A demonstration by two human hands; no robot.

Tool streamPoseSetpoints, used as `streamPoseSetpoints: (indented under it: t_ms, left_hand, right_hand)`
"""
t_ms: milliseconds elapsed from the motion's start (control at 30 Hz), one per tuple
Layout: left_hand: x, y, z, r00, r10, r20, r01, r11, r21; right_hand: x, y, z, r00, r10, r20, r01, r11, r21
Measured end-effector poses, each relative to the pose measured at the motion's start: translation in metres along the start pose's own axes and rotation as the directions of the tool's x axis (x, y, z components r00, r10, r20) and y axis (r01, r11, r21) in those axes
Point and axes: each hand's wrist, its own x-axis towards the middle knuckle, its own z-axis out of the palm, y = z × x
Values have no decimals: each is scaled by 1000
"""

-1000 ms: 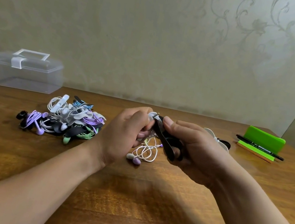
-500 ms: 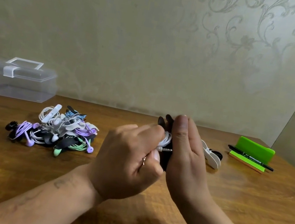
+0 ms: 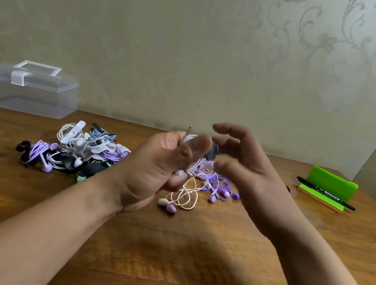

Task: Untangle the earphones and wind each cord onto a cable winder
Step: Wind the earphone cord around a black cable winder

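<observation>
I am watching the left hand point(image 3: 159, 170) gripping the black flat cable winder point(image 3: 213, 152) above the brown wooden worktop point(image 3: 162, 251), its thumb and fingers clamping a coil of the thin pinkish-white earphone cord point(image 3: 185, 196) against it; the metal jack plug point(image 3: 189, 129) is poking up above the thumb, and the loose tail of the cord is hanging down to the worktop, where its two pale earbuds point(image 3: 167, 205) are lying side by side; the right hand point(image 3: 249, 171) is hovering just beside the winder, its fingers point(image 3: 229, 129) apart and loosely curved, holding nothing that I can make out, though it is blurred; I am judging that winding of this one cord is under way, with several loops left to take up; the next move is calling for the right hand to pinch the slack near the winder and lay it round in even turns while the left is holding the coil firm, so the plug end is not slipping free; the tangled purple earphones point(image 3: 218, 185) are lying just behind the hanging cord and are waiting their turn; the heap of already wound earphones point(image 3: 75, 147) is sitting well to the left.
</observation>
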Motion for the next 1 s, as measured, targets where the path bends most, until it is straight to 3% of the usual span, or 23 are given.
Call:
streamPoseSetpoints:
  t_ms: [33, 100, 300, 467, 633, 1000]
  left_hand:
    - [0, 0, -1, 1000, -19, 8, 20, 996, -82]
    - [-1, 1, -1, 997, -71, 35, 76, 983, -167]
    - [-3, -1, 4, 969, -227, 100, 244, 944, -223]
    - [-1, 5, 7, 931, -359, 71, 360, 862, -358]
    - [-1, 1, 9, 924, -382, 20, 376, 898, -230]
    - [2, -10, 24, 916, -227, -332, 236, 972, -12]
  right_hand:
    - [-3, -1, 1, 993, -80, 86, 88, 992, -91]
    - [-8, -3, 8, 978, -148, 145, 163, 982, -97]
    - [-8, -4, 24, 984, -179, -2, 179, 984, 24]
    - [-2, 4, 26, 994, -67, -82, 83, 974, 210]
    - [1, 9, 20, 999, 7, -47, 3, 975, 222]
    - [4, 14, 21, 999, 19, -49, -6, 969, 248]
